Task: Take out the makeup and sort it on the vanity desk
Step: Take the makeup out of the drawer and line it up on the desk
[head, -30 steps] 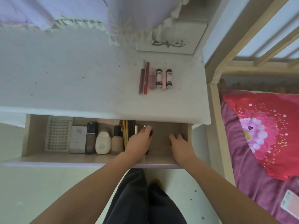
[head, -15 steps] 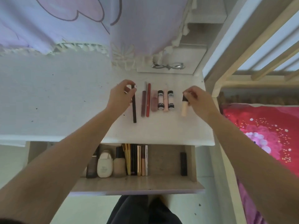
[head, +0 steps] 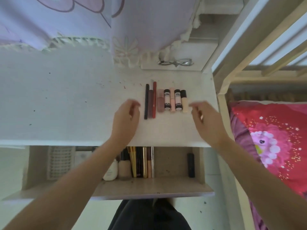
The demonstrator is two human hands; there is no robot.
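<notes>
You are part-way through: a neat row of makeup already lies on the pale, whitewashed wooden worktop (head: pixel 66 100), and more waits below in the open drawer (head: pixel 149 188). Reading the row from the left, you have a slim black pencil (head: pixel 146 101), a brownish-mauve tube (head: pixel 150 103) and a thin red pencil (head: pixel 154 99) lying side by side, then a dusky pink tube (head: pixel 160 101), a black-capped pink lip balm with lettering (head: pixel 166 100), a pale peach stick (head: pixel 172 100), a second lettered black-capped balm (head: pixel 177 100) and a cream concealer tube with a black cap (head: pixel 184 101) closing the right end. Your left hand (head: pixel 126 120) hovers just left of the black pencil, fingers loosely curled and gripping nothing; your right hand (head: pixel 205 120) hovers just right of the concealer, also relaxed and empty, though both are blurred.

Left to do, by my reckoning: the drawer holds a white gridded tray (head: pixel 60 161) at the left, a white squat bottle (head: pixel 111 171), a beige foundation bottle (head: pixel 124 166), a cluster of gold and dark pencils and sticks (head: pixel 141 161), and a lone black tube (head: pixel 190 165) against the right wall.

The worktop is speckled with small dark marks. A lilac curtain with a frilled hem (head: pixel 83 22) hangs behind it, a small closed drawer with a silver handle (head: pixel 176 62) sits at the back, and to the right stand a wooden bed frame (head: pixel 222 97) and a bright pink floral bedcover (head: pixel 274 138)
</notes>
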